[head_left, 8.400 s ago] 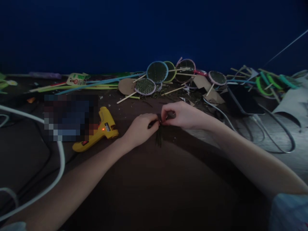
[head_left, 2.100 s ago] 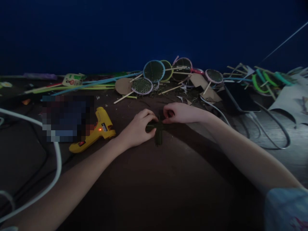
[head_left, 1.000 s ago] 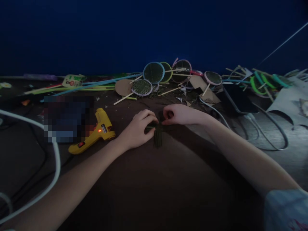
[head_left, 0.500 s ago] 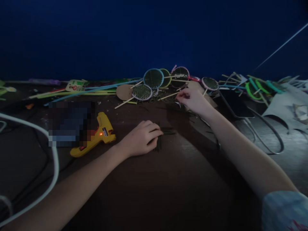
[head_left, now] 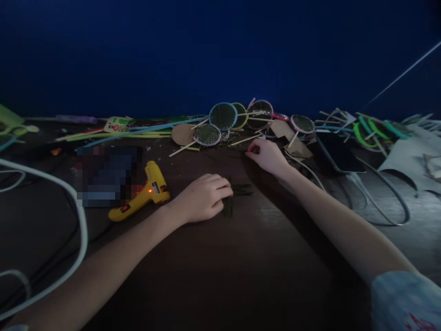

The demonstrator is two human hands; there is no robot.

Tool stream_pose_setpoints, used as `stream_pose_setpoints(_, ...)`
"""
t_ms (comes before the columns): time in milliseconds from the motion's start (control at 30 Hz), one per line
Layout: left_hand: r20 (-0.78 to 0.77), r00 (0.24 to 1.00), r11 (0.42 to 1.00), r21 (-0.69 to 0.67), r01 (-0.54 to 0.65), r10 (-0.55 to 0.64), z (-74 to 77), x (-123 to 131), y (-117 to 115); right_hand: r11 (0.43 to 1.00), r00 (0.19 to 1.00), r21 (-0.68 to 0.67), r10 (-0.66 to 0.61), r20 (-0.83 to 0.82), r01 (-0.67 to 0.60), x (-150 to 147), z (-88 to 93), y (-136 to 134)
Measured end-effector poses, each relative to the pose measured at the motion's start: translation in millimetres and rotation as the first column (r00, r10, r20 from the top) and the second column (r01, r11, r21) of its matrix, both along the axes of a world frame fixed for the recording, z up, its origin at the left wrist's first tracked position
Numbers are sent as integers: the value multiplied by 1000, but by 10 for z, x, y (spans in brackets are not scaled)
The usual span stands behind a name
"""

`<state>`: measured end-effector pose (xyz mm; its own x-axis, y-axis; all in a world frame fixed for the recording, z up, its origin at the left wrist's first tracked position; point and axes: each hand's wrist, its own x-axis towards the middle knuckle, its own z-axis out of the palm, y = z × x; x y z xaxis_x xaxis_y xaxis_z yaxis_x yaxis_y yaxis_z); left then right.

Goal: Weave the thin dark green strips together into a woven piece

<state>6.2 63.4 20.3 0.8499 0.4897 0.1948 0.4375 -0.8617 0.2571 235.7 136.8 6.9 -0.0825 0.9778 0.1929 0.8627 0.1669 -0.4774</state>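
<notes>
My left hand (head_left: pixel 206 197) rests on the dark table with its fingers curled down onto a small bundle of thin dark green strips (head_left: pixel 243 189). These strips lie crosswise: some point right, others toward me (head_left: pixel 228 208). Beyond them, to the right, my right hand (head_left: pixel 267 156) is just above the table, thumb and forefinger pinched together. Whatever is in that pinch, if anything, is too dark and small to make out. A yellow hot glue gun (head_left: pixel 146 193) with a glowing orange light lies left of my left hand.
Small round hoops with woven dark centres and sticks (head_left: pixel 223 116) are heaped along the blue wall (head_left: pixel 220 55). A phone (head_left: pixel 339 151) with a cable lies at the right, near white paper (head_left: pixel 409 156). A thick white cable (head_left: pixel 82 230) loops at the left. Cardboard discs (head_left: pixel 182 134) lie among the hoops.
My right hand has drawn back from the pile by the wall, nearer to me and the green strips. My left hand stays on the strips. The view has shifted slightly.
</notes>
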Motion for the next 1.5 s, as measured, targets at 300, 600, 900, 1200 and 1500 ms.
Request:
stream_pose_setpoints(300, -103, 993, 998, -1, -61, 61, 91, 38, -116, 964, 971, 255, -10, -240, 72, 30, 200, -40)
stream_pose_setpoints(600, -95, 995, 999, 4, -42, 42, 80, -195, -179, 984, 921, 166, 119, -371, -61, -110, 164, -212)
stream_pose_setpoints(900, -22, 998, 994, 96, -53, 56, -36, -248, -322, 980, 922, 128, 188, -339, -153, -144, 140, -422)
stream_pose_setpoints(1200, 6, 988, 979, 128, -156, 156, -42, -127, -434, 985, 946, 88, 165, -278, -146, -122, 125, -661)
stream_pose_setpoints(1500, 49, 981, 981, 48, -189, 186, -26, -60, -531, 990, 962, -9, 134, -236, -140, -16, 211, -898)
